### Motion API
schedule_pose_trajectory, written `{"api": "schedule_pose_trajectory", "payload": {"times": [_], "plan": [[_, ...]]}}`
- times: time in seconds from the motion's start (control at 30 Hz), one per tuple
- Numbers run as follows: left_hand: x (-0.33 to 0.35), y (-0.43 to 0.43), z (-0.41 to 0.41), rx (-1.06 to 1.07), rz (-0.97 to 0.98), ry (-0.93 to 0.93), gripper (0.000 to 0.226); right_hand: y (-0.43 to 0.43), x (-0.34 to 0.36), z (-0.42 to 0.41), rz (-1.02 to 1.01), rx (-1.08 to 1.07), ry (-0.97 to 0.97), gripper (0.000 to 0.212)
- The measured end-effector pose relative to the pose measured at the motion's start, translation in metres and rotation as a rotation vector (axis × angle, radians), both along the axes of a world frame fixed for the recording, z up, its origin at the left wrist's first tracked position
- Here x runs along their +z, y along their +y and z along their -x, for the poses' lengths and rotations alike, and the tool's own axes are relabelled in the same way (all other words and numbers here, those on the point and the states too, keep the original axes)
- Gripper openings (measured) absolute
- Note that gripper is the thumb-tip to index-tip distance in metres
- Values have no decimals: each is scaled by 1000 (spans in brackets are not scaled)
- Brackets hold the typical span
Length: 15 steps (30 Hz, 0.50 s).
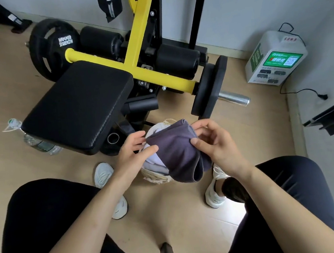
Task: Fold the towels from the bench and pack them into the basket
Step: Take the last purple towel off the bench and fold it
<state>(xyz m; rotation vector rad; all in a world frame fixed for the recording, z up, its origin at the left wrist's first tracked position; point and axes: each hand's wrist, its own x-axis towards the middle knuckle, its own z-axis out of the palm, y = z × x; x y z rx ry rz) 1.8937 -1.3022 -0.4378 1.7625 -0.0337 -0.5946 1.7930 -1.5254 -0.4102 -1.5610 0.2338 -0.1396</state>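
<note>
Both hands pinch a purple towel (177, 154) right above the basket (157, 177): left hand (132, 151) on its left edge, right hand (215, 141) on its right. Pale towels (152, 161) already sit inside. Bench (76, 107) behind-left of the basket.

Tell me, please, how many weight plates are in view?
2: one weight plate at the bar's left end beyond the bench, one weight plate at its right end. Others may be hidden.

Wood-look floor (182, 214) is carrying everything: woven basket (157, 176) sitting between two white sneakers (103, 174), plastic water bottle (36, 141) lying beside the bench's black pad (80, 107), white charging box (275, 58) standing near the wall corner.
</note>
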Motion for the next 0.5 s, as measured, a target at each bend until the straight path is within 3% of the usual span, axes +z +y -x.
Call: {"api": "schedule_pose_trajectory", "payload": {"times": [0.07,0.17,0.4,0.5], "plan": [[-7,-1,0,-34,32,113,67,-2,2,0,-94,-59,-21,22],[-9,-4,5,-137,40,176,35,-3,1,0,-133,-100,-27,21],[-12,-9,9,-181,29,170,34,-1,5,3,-8,-107,-84,18],[-9,-10,11,-238,156,213,29,1,10,3,5,-102,-127,22]]}}
